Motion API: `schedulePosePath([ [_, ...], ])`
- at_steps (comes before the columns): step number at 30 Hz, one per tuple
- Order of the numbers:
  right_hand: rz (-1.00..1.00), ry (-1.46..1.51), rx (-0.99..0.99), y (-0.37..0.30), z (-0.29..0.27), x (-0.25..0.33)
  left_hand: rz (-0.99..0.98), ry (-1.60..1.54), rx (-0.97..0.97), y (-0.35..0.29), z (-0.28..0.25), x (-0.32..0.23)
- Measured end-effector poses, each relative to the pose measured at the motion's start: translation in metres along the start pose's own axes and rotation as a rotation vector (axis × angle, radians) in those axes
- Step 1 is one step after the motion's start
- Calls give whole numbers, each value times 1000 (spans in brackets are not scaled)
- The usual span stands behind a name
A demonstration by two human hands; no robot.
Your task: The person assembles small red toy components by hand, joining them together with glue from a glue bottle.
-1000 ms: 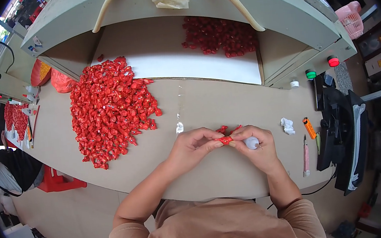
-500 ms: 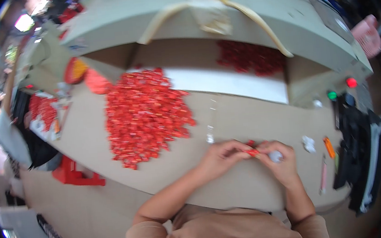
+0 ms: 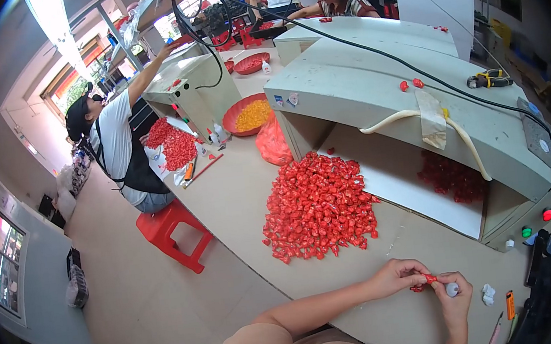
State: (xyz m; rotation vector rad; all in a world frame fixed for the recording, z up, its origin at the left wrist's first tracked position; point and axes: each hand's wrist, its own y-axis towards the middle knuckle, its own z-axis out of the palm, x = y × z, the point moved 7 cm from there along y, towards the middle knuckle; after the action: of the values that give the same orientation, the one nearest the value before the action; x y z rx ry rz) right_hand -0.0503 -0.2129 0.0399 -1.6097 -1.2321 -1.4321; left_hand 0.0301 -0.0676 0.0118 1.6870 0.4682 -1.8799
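My left hand (image 3: 396, 278) pinches a small red plastic piece (image 3: 429, 279) between thumb and fingers, just over the bench. From the other side my right hand (image 3: 458, 298) holds the same piece by the fingertips. Tucked in the right palm is a whitish, round-ended thing (image 3: 452, 289) that looks like a small bottle; most of it is hidden by the fingers. A second bit of red shows under the left fingertips, too small to make out. Left of the hands, a large heap of red plastic pieces (image 3: 319, 207) lies on the bench.
A box-shaped grey housing (image 3: 407, 84) with an open front stands behind the heap, more red pieces (image 3: 451, 177) inside it. Crumpled white tissue (image 3: 488, 294) and an orange cutter (image 3: 510, 305) lie at right. A co-worker (image 3: 124, 134) sits at left on a red stool (image 3: 171, 233).
The view has swung up and to the left, bringing co-workers and the room into sight. Both hands keep hold of the small red piece, and the whitish thing stays in my right hand.
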Motion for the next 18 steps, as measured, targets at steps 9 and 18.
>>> schedulePosePath([
  [9, -11, -64, -63, 0, -1, 2, -168, -328, 70, 10, -1, 19],
  [18, 224, 245, 3, 12, 11, -2, -51, -179, -71, 6, -10, -6],
])
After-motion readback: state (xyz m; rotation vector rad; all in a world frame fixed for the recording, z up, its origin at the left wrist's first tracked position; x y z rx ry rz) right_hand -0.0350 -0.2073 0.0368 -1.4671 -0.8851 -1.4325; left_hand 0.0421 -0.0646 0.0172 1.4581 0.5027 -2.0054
